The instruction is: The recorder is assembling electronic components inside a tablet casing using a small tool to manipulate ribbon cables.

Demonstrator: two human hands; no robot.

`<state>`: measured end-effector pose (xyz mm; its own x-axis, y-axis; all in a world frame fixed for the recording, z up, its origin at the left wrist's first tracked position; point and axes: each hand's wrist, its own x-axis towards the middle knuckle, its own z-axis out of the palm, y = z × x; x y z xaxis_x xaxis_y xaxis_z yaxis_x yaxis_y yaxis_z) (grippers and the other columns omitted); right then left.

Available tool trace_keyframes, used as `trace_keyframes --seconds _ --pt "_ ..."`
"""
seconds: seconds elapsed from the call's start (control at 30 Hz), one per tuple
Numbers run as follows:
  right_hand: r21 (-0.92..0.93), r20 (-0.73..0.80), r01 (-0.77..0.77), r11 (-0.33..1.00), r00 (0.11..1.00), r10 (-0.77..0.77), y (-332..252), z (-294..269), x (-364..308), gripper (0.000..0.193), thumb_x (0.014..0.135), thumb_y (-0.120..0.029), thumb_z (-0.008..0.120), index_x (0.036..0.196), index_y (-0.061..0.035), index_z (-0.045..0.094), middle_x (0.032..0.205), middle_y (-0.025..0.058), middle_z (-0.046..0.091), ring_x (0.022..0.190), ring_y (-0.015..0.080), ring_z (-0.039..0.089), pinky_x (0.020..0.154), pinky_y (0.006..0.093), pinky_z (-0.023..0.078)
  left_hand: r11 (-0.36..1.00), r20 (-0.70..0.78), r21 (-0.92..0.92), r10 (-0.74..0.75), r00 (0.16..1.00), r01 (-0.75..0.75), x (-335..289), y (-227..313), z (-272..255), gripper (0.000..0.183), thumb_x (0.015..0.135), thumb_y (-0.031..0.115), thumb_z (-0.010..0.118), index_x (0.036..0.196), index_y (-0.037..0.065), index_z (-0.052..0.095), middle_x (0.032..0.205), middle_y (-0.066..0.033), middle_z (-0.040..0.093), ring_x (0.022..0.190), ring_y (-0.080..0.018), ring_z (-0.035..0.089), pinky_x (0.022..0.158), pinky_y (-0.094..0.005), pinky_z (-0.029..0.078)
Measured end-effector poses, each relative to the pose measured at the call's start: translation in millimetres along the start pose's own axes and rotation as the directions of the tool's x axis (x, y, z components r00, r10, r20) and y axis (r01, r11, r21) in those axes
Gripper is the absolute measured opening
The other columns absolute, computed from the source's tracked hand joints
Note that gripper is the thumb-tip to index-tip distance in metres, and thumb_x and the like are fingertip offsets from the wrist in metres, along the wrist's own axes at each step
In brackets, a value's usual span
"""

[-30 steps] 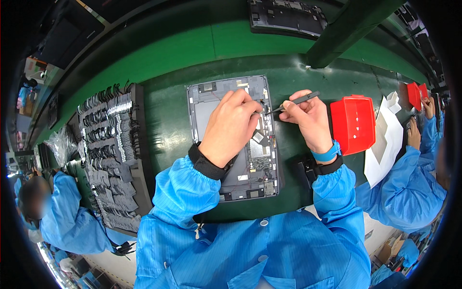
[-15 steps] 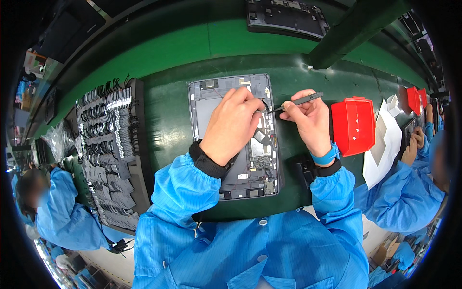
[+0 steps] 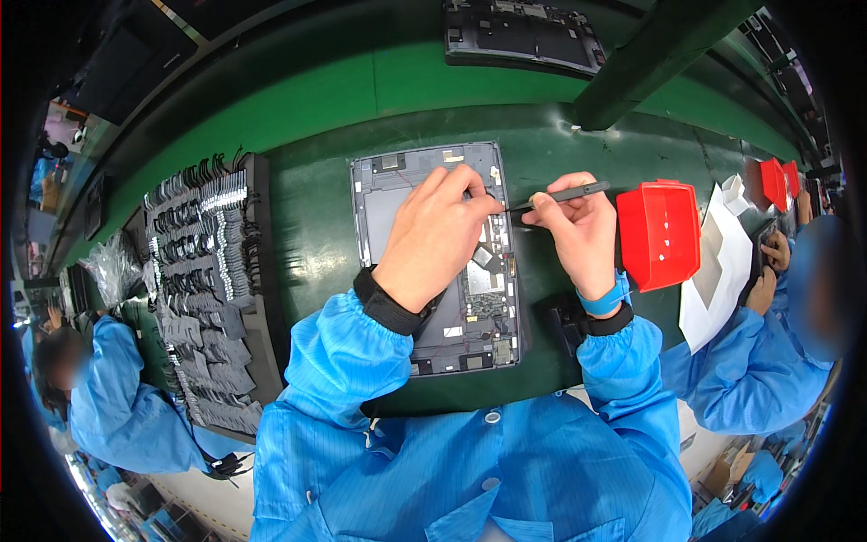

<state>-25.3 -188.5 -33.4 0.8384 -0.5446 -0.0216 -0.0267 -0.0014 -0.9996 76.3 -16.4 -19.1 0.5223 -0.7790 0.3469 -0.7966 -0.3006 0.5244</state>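
Observation:
A grey tablet or laptop chassis (image 3: 379, 212) lies on the green bench before me, its circuit board (image 3: 486, 307) bare along the right side. My left hand (image 3: 433, 230) reaches over the chassis, thumb and forefinger pinched together near the board's upper part. What they grip, if anything, is too small to make out. In my right hand (image 3: 578, 230), just right of the chassis, dark tweezers (image 3: 578, 191) are held between thumb and fingers. The tip of the tweezers points left, close to my left fingertips at the edge of the chassis.
A black tray (image 3: 259, 298) at left carries rows of small grey parts with dark cables. Right of my hand stands a red bin (image 3: 664, 235), beside white packaging (image 3: 718, 271). Another opened chassis (image 3: 524, 36) and a dark post (image 3: 650, 68) are at the back. Co-workers sit on both sides.
My left thumb and forefinger have shifted slightly right and down, toward the tweezers' tip. The right hand still holds the tweezers in nearly the same place. The view has shifted a little.

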Motion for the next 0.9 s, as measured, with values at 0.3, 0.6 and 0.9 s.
trace_keyframes --seconds 0.3,0.6,0.9 --pt "-0.015 0.02 0.026 1.0 0.999 -0.025 0.1 3.1 -2.3 0.019 0.09 0.001 0.068 0.102 0.0012 0.053 0.086 0.0095 0.068 0.078 0.0169 0.073 0.068 0.0259 0.057 1.0 -0.018 0.011 -0.022 1.0 0.022 -0.1 -0.3 2.0 0.021 0.078 0.0 0.071 0.096 0.011 0.075 0.097 -0.0024 0.059 0.085 -0.0223 0.059 0.076 -0.0363 0.051" --pt "-0.006 0.028 -0.002 1.0 1.0 0.002 -0.4 2.6 -0.8 0.018 0.09 0.002 0.067 0.101 0.0009 0.053 0.085 0.0096 0.068 0.077 0.0172 0.073 0.066 0.0258 0.057 1.0 -0.021 0.013 -0.014 1.0 0.014 -0.8 -1.5 2.2 0.022 0.078 -0.001 0.071 0.096 0.01 0.075 0.098 -0.0031 0.059 0.085 -0.0229 0.058 0.077 -0.036 0.051" --pt "-0.013 0.017 0.013 1.0 1.0 -0.013 -0.7 3.1 -2.1 0.018 0.09 0.003 0.068 0.101 0.0011 0.053 0.086 0.0089 0.068 0.077 0.0167 0.073 0.067 0.0252 0.056 0.999 0.01 0.024 -0.028 1.0 0.028 -1.2 -1.3 1.7 0.028 0.076 -0.002 0.07 0.1 0.012 0.074 0.099 -0.0032 0.058 0.087 -0.0228 0.058 0.079 -0.0358 0.051"
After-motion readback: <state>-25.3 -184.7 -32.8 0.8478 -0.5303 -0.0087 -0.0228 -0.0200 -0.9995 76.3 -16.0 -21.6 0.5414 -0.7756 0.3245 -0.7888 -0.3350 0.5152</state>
